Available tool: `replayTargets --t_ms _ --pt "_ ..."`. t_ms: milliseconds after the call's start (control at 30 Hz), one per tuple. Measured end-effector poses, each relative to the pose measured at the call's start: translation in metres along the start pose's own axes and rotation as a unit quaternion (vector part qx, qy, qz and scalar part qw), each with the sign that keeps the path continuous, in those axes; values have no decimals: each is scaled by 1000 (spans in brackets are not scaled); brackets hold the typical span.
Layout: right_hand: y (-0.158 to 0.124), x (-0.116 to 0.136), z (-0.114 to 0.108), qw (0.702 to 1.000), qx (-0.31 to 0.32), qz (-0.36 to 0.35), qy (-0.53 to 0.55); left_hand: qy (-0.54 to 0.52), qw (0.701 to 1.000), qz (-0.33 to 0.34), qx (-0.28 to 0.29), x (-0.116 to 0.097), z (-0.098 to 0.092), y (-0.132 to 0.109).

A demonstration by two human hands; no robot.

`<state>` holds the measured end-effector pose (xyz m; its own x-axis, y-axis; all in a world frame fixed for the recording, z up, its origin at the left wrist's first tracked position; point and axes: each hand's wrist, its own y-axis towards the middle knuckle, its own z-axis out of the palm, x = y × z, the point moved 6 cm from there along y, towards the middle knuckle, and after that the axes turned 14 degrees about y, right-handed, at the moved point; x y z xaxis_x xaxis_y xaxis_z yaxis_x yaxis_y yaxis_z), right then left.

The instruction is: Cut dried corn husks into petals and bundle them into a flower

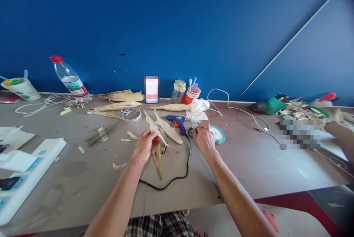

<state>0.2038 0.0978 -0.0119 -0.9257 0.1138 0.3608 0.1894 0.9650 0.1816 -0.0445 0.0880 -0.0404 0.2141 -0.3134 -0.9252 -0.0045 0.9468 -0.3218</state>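
Note:
My left hand is closed in a pinch on a pale dried corn husk, whose greenish tip hangs down toward the table. A thin wire runs down below that hand. My right hand has its fingers curled on the dark handle of a pair of scissors, the blades pointing away from me. Between the hands lie a loose corn husk and a blue glue gun with a black cord. A roll of white tape on a turquoise spool sits just right of my right hand.
Thin wires and more husks lie at left, near a tilted water bottle. A power strip stands at the left edge. A jar and paper cups stand behind. Another person's arm reaches in at right.

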Motion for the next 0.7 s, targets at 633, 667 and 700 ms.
replayTargets --t_ms 633,667,700 --pt "-37 115 46 868 124 -481 -23 -31 998 4 63 -2 -7 7" --pt "-35 114 44 861 118 -495 -18 -38 997 3 67 -3 -7 7" --pt "-35 113 41 855 112 -506 -9 -47 997 3 66 -5 -8 7"
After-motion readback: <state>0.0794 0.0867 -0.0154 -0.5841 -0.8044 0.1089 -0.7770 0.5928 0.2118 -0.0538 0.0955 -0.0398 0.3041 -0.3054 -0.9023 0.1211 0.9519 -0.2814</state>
